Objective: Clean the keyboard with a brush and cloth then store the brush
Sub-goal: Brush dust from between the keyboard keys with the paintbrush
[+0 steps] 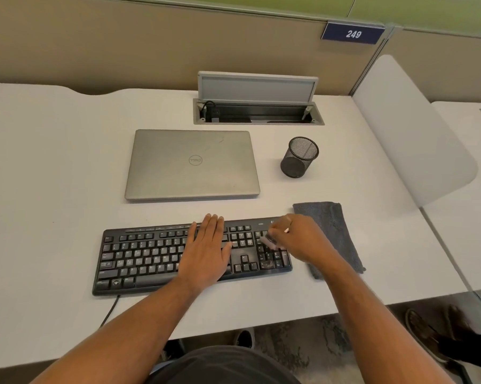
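Note:
A black keyboard (150, 256) lies on the white desk (53, 162) in front of me. My left hand (206, 250) lies flat on its middle keys, fingers straight. Over the number pad at the keyboard's right end, my right hand (303, 239) grips a small brush (269, 241), its blurred bristle end touching the keys. A grey folded cloth (336, 231) lies on the desk just right of the keyboard, partly under my right forearm. A black mesh pen cup (300, 157) stands behind the cloth, right of the laptop.
A shut silver laptop (192, 164) lies behind the keyboard. Farther back, a cable box (258, 112) in the desk has its lid up. A translucent divider (411, 128) bounds the desk at right. The keyboard cable (109, 311) runs off the front edge.

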The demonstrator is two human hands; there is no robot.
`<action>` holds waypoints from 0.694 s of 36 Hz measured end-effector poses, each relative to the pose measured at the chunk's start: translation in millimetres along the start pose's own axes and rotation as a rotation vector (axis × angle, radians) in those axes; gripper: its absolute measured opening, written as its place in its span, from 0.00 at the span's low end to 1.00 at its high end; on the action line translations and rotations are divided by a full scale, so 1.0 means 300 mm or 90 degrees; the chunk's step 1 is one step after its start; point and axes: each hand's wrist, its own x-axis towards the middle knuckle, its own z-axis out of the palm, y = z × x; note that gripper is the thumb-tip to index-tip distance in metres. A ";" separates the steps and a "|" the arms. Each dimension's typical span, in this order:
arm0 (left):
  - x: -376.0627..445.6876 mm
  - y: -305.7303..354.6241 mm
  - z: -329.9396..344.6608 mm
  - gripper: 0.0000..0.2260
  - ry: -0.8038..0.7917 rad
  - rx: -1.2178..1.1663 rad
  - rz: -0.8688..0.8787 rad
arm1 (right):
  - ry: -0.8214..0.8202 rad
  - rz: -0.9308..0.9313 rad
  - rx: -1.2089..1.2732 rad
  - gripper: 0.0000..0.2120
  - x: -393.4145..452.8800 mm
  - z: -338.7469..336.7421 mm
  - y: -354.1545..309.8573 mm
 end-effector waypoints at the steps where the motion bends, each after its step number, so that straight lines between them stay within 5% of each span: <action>1: 0.000 0.001 -0.001 0.33 -0.001 -0.001 -0.001 | -0.016 -0.037 0.011 0.12 -0.004 0.000 -0.016; 6: -0.001 0.000 -0.004 0.34 0.006 -0.011 -0.001 | -0.079 -0.115 0.000 0.06 -0.011 0.020 -0.029; 16: -0.001 -0.004 0.005 0.32 0.024 -0.003 0.002 | -0.055 -0.057 -0.180 0.08 0.013 -0.054 0.063; 25: 0.000 -0.002 0.004 0.32 0.019 -0.004 0.001 | -0.075 -0.078 -0.013 0.05 0.008 0.013 0.018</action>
